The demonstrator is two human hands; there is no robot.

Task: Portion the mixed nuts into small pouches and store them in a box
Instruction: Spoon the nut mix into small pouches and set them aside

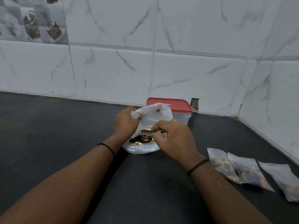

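The person stood at a dark countertop [64,135] in a corner of white marble-look wall tiles [194,70]. In the middle of it sat a clear plastic bag [150,117] with the mixed nuts [141,140] at its bottom: dark pieces, perhaps raisins, with some pale and orange-brown nuts among them. The lower edge of the bag was rolled down into a thick rim near the person.

The left hand [125,121] gripped the upper edge of the bag, the fingers curled around a twisted fold of plastic and holding it up, so the mouth stayed wide toward the person. The right hand [174,138] pinched the handle of a small metal spoon [147,131] between thumb and fingers; the bowl of the spoon pointed left, inside the mouth of the bag and a little above the nuts. I could not tell if anything lay in the spoon. Each wrist wore a thin black band.

Behind the bag, touching the wall side of it in this view, stood a clear plastic box with a red lid [174,105], and the lid was on. To the right, well apart from the bag, three small filled pouches [247,170] lay flat on the countertop in a row, each one overlapping or touching the next, with nuts visible through the plastic.
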